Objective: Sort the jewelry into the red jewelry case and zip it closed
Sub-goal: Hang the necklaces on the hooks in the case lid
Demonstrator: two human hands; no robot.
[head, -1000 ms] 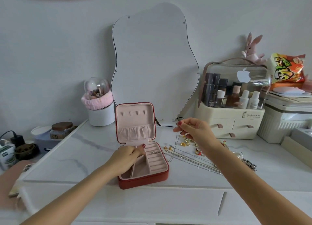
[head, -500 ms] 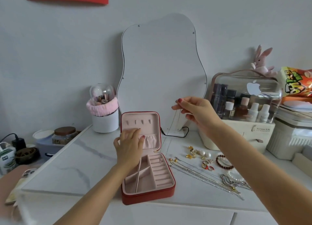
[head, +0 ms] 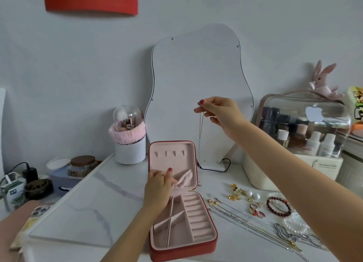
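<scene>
Necklace [head: 200,132] dangles from right hand [head: 222,112] pinch grip above red jewelry case [head: 182,222], kept untangled. Left hand [head: 158,189] pinches lid pocket [head: 182,178] open, likely to receive it.

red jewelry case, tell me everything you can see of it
The red case stands open on the white table, lid upright. Its lining looks like pink velvet: four hooks and a gathered pocket in the lid, ring rolls and divided compartments in the base, all empty. The left hand pinches the pocket's edge. A thin chain hangs beside the lid.
</scene>
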